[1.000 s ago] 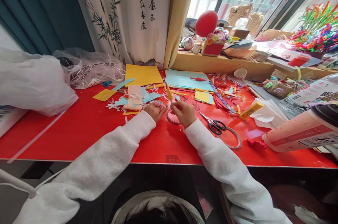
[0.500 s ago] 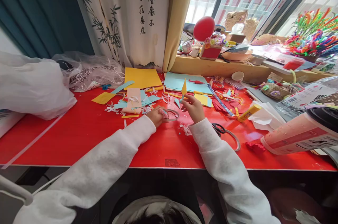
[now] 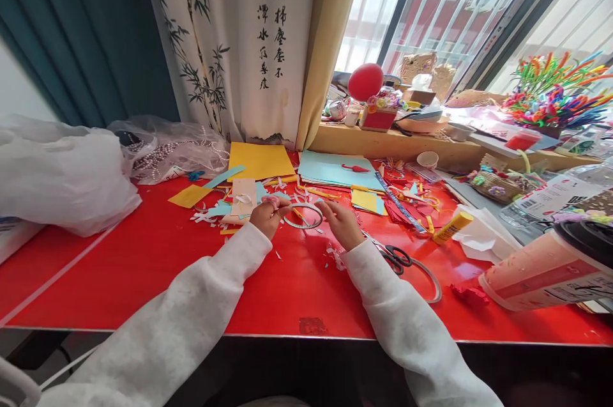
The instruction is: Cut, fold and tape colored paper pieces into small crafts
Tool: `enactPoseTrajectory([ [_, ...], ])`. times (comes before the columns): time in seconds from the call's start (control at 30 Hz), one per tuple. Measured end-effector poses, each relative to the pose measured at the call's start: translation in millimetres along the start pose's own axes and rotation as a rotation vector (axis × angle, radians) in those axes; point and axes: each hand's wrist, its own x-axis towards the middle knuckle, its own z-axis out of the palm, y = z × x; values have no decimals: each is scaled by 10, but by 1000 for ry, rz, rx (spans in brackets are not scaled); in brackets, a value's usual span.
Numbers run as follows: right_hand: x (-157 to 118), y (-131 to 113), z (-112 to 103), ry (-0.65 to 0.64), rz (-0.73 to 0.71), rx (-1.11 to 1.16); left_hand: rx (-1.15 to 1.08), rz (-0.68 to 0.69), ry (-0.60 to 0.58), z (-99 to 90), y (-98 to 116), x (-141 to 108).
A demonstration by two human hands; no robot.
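Observation:
My left hand (image 3: 269,218) is closed around the left side of a thin pale ring (image 3: 303,227), which looks like a hoop or a narrow tape roll. A small pink piece (image 3: 271,200) shows at the top of that hand's fingers. At the ring's right edge, the bent fingers of my right hand (image 3: 342,224) are closed against it. A bit of yellow paper (image 3: 297,213) shows through the ring; whether a hand holds it I cannot make out. Black-handled scissors (image 3: 396,259) lie beside my right sleeve, next to another pale ring (image 3: 433,289).
Paper scraps (image 3: 218,209), yellow sheets (image 3: 261,160) and light-blue sheets (image 3: 335,170) lie beyond my hands. To the right are a yellow glue stick (image 3: 453,228), a white crumpled paper (image 3: 486,234) and a large pink cup (image 3: 541,273). White plastic bags (image 3: 62,174) stand left.
My right hand has come down to the ring from holding up a yellow pointed paper piece with a blue tip. My left hand has moved slightly left, raising the ring. The view has tilted up.

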Motion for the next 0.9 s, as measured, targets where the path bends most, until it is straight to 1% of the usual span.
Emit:
enactPoseTrajectory([
  [0.03, -13, -51, -4, -23, -33, 105, 2, 21, 4, 8, 3, -2],
  [0.07, -30, -100, -6, -83, -72, 199, 4, 40, 9, 12, 10, -4],
  [0.13, -74, -179, 3, -223, -124, 283, 22, 76, 10, 6, 40, -5],
  [0.17, -97, -206, 12, -255, -136, 283, 43, 100, 12, -4, 64, -4],
  [0.2, -120, -223, 23, -242, -153, 251, 73, 129, 23, -18, 94, -3],
  [0.23, -140, -232, 35, -200, -179, 185, 116, 163, 43, -36, 128, -2],
  [0.33, -179, -226, 61, -29, -274, -78, 278, 291, 124, -91, 237, -5],
  [0.43, -188, -201, 80, 42, -343, -239, 365, 409, 138, -115, 306, -13],
  [0.53, -185, -177, 105, 45, -441, -360, 359, 494, 100, -96, 320, -22],
  [0.57, -186, -173, 113, 41, -455, -387, 354, 520, 92, -86, 319, -25],
  [0.63, -192, -174, 125, 27, -427, -410, 356, 554, 85, -66, 321, -33],
  [0.7, -204, -188, 128, 23, -375, -413, 375, 552, 81, -53, 332, -39],
  [0.77, -218, -210, 125, 15, -355, -389, 368, 533, 77, -50, 347, -39],
  [0.9, -239, -263, 125, -55, -325, -238, 253, 450, 92, -64, 368, -26],
])
